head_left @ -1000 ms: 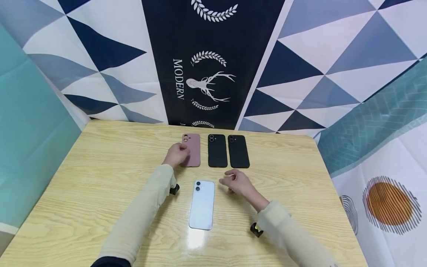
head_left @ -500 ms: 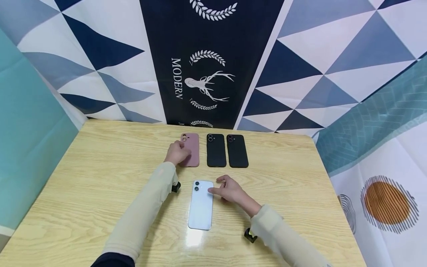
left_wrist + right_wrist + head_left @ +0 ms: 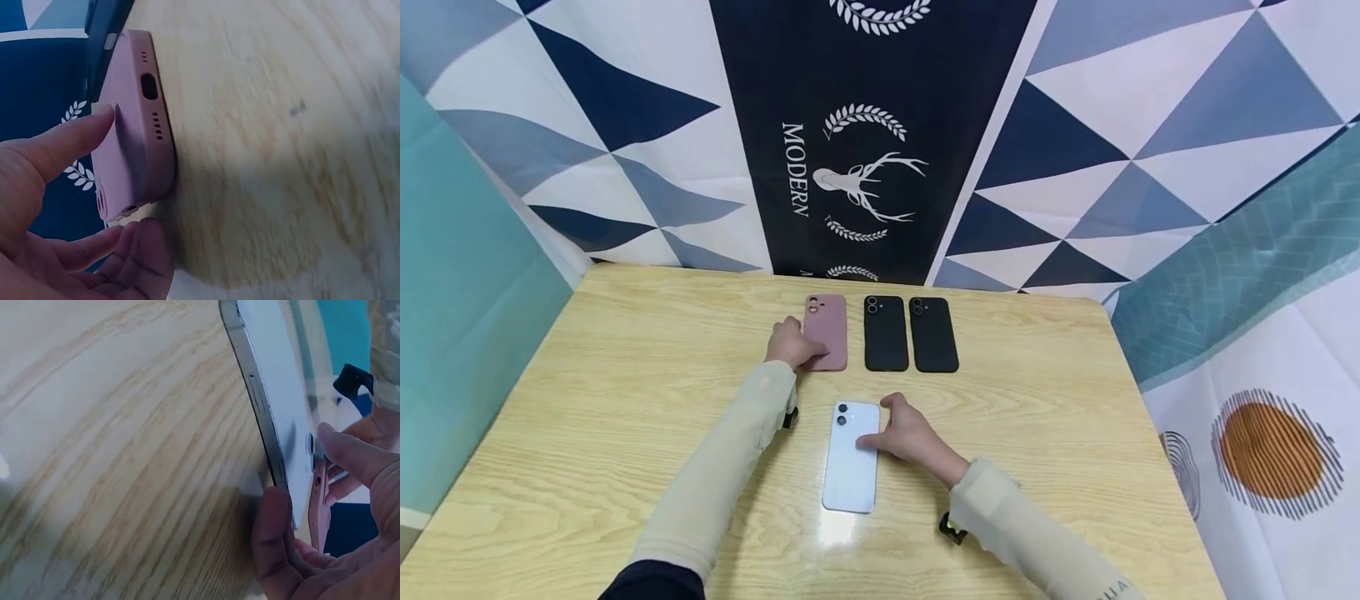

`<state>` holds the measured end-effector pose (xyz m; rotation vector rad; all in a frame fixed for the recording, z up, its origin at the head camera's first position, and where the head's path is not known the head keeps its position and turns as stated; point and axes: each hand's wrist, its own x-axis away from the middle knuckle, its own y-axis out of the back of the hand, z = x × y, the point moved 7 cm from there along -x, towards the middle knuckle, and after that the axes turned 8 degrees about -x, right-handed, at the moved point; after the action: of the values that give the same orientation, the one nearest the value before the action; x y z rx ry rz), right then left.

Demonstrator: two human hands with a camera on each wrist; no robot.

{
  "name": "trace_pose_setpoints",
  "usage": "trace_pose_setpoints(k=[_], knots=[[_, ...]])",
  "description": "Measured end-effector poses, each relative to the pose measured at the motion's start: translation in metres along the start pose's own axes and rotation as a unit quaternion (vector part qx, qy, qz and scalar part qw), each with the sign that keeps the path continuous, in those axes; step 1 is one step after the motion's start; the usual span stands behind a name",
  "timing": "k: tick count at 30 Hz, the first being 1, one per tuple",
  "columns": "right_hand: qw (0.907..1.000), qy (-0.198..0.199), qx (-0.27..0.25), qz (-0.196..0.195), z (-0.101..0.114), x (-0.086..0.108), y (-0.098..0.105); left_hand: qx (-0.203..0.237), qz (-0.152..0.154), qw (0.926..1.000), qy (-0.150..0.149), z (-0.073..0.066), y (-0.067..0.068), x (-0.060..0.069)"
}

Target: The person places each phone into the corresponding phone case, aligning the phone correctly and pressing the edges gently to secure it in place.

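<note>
A pink phone case [image 3: 829, 321] lies on the table in the head view, camera cutouts at its far end. My left hand [image 3: 790, 340] is at its left side. In the left wrist view the thumb [image 3: 81, 139] is over the case's back, and the fingers [image 3: 147, 256] are beside its edge; contact is unclear. Nearer me lies a white phone [image 3: 852, 467], back up. The right thumb [image 3: 347, 450] hovers above the phone's back, casting a shadow. Fingertips of my right hand [image 3: 906, 432] are at the phone's right edge.
Two black phone cases, a left one [image 3: 886, 335] and a right one [image 3: 934, 335], lie in a row right of the pink case. The wooden table [image 3: 625, 400] ends at a patterned cloth backdrop [image 3: 857, 167].
My right hand has moved left and toward me, from beside the phone to its edge, thumb over the back. The left hand has shifted only slightly at the pink case.
</note>
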<state>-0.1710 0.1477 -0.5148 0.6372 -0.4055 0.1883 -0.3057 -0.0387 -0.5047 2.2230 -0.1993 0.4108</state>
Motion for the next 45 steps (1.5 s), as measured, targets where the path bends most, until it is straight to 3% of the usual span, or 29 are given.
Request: trace_pose_setpoints(k=[11,17,21,31,45], knots=[[0.9958,0.011,0.088,-0.025,0.006,0.004,-0.008,-0.014,-0.005,0.9998,0.010,-0.002,-0.002,-0.001],[0.9918,0.012,0.121,-0.039,0.010,0.006,-0.014,-0.048,-0.003,0.9988,-0.003,-0.005,-0.005,-0.002],[0.9940,0.005,0.101,-0.041,0.010,0.003,-0.016,-0.068,-0.007,0.9976,-0.007,-0.006,-0.004,-0.002],[0.9982,-0.039,0.033,-0.031,0.006,-0.005,-0.016,-0.053,-0.008,0.9986,0.003,-0.006,-0.004,-0.002],[0.9960,-0.028,-0.085,0.005,0.015,0.004,-0.013,-0.016,0.012,0.9994,0.027,0.001,-0.007,-0.005]])
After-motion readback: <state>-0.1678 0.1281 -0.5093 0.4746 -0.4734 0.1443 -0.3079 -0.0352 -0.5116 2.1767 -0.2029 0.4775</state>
